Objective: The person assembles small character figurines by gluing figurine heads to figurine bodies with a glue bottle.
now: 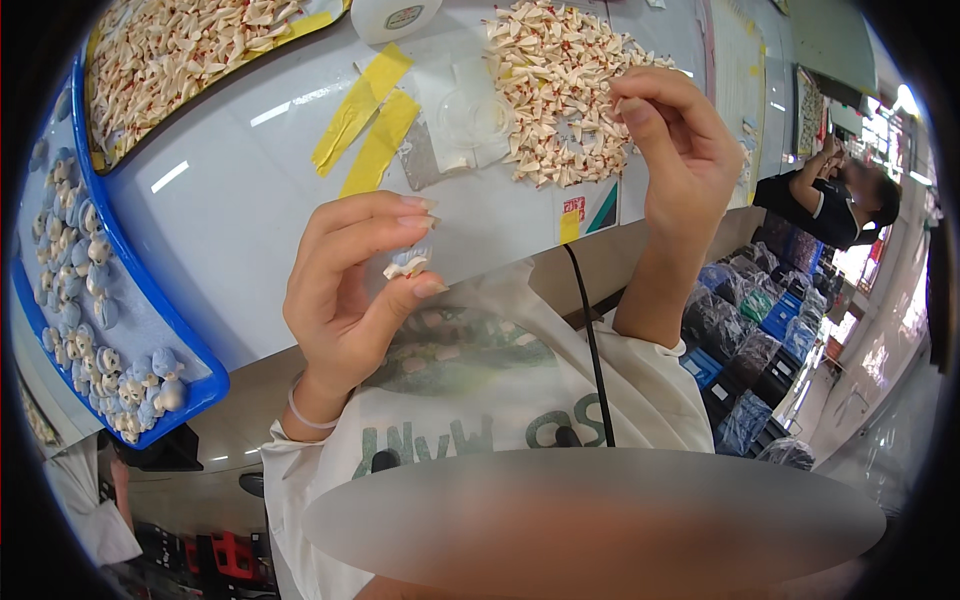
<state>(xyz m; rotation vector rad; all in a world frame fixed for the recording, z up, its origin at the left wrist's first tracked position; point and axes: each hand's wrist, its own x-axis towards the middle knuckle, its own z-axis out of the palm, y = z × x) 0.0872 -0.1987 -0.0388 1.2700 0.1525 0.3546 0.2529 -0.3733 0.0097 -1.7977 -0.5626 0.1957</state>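
Between the thumb and fingers of my left hand (345,270) is a small blue-and-white figurine piece (408,262) with a wavy cream edge, held upright just off the table's near edge. My right hand (690,140) is raised at the right side of a heap of small cream pointed pieces with red tips (560,90). Its thumb and forefinger are pinched together. Something tiny may be between those fingertips, but I cannot make it out against the heap.
A blue tray (215,385) at the left holds several blue-and-white figurine pieces. Behind it stands a yellow-edged tray (320,20) of cream pieces. Yellow tape strips (365,115) and a white round container (395,18) are on the table. Another person (835,200) and bagged crates (750,340) are at the right.
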